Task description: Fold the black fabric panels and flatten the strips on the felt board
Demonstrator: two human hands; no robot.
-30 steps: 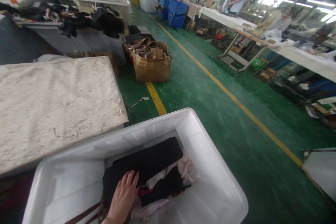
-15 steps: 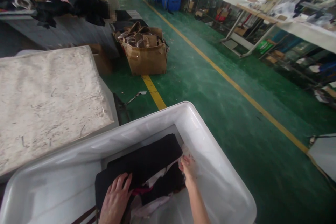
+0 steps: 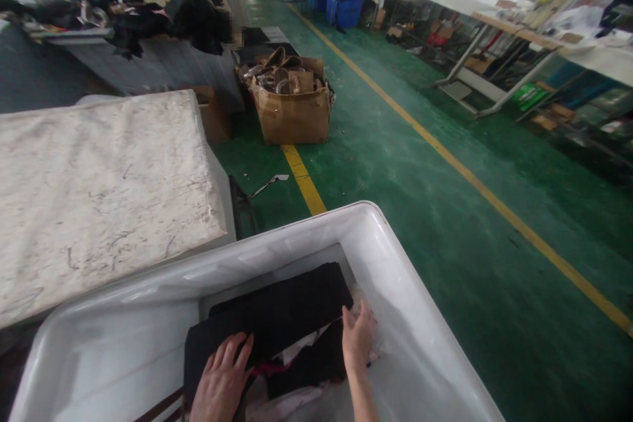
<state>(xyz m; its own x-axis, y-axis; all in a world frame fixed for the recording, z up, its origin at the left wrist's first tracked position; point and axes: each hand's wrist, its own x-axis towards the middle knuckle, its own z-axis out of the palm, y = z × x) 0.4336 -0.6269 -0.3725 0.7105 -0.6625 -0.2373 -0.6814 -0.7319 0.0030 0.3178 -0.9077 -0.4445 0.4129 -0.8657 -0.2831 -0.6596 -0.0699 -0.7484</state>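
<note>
Black material (image 3: pixel 287 306) lies under the left grip (image 3: pixel 221 369), loosely spread, and beside the right grip (image 3: pixel 357 339), whose closure I cannot tell.

Full cardboard box (image 3: pixel 294 120) on green floor (image 3: pixel 420 198)

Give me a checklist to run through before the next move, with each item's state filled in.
1. Long black piece inside the white bin: ok.
2. Left hand on the black piece: ok, fingers lie over its near edge.
3. Right hand at the piece's right end: ok, it is beside that end.
4. Right hand's grip: cannot tell whether it holds anything.
5. Black piece apart from other material: not ok, pale material lies close along its near side.
6. Brown strap free of the left hand: cannot tell, its end is hidden.
</note>
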